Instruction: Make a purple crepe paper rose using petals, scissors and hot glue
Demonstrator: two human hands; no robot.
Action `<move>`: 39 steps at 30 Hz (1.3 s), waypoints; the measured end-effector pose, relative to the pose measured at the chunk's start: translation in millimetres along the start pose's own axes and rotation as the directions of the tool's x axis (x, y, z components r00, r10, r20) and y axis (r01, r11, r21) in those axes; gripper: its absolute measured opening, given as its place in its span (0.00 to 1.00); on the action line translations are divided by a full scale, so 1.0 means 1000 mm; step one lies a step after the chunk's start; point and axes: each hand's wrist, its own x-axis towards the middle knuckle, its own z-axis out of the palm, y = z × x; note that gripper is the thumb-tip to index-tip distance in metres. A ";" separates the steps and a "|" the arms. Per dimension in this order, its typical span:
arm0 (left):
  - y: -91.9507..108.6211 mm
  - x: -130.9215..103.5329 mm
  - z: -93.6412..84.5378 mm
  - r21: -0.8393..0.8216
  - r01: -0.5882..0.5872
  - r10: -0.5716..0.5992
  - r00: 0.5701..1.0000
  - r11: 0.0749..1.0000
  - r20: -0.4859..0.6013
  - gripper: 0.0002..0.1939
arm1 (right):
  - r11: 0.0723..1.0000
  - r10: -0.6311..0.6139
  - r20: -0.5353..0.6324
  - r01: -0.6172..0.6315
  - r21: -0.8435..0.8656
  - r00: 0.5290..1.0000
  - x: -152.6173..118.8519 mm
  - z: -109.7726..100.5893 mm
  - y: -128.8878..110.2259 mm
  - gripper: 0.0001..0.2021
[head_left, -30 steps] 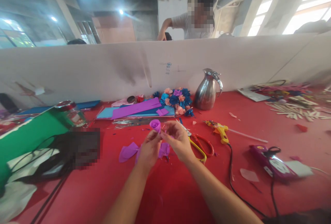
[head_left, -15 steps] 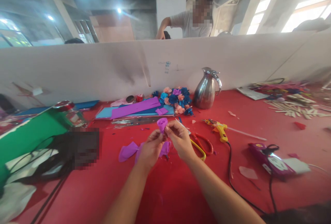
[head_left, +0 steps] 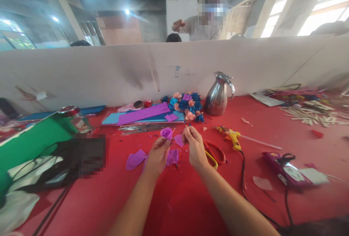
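Between the fingertips of my left hand (head_left: 157, 153) is a rolled purple paper flower (head_left: 166, 133), its spiral opening facing up. My right hand (head_left: 195, 145) pinches a small purple paper petal (head_left: 179, 140) just to the right of the flower; petal and flower look apart. A thin pale tip shows at the right fingertips, too small to name. Loose purple paper petals (head_left: 135, 159) lie on the red table beneath and left of my hands. Beside my right wrist rest red and yellow looped handles (head_left: 217, 152), partly hidden by the hand.
A yellow glue gun (head_left: 233, 138) lies at right, its cord trailing toward me near a purple power strip (head_left: 286, 170). A steel jug (head_left: 217, 96) stands behind, beside paper flowers (head_left: 188, 105) and purple paper strips (head_left: 144, 113). A glass jar (head_left: 77, 119) stands left. Beyond the partition is a person.
My hands have separated: the left moved slightly left and down with the flower, while the right drew away with a petal. The person behind the partition raised a hand.
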 end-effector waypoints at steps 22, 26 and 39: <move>0.008 0.006 -0.004 0.001 -0.041 0.040 0.990 0.999 -0.135 0.13 | 0.979 -0.012 -0.050 0.002 -0.204 0.999 0.009 -0.013 0.008 0.06; 0.007 0.003 -0.002 0.102 -0.059 0.067 0.995 0.993 -0.069 0.11 | 0.991 0.006 0.048 0.000 -0.130 0.999 -0.001 -0.005 0.003 0.09; 0.004 0.007 -0.009 0.384 -0.130 0.203 0.967 0.914 -0.156 0.08 | 0.988 -0.003 0.067 0.014 -0.154 0.998 0.000 0.002 0.018 0.10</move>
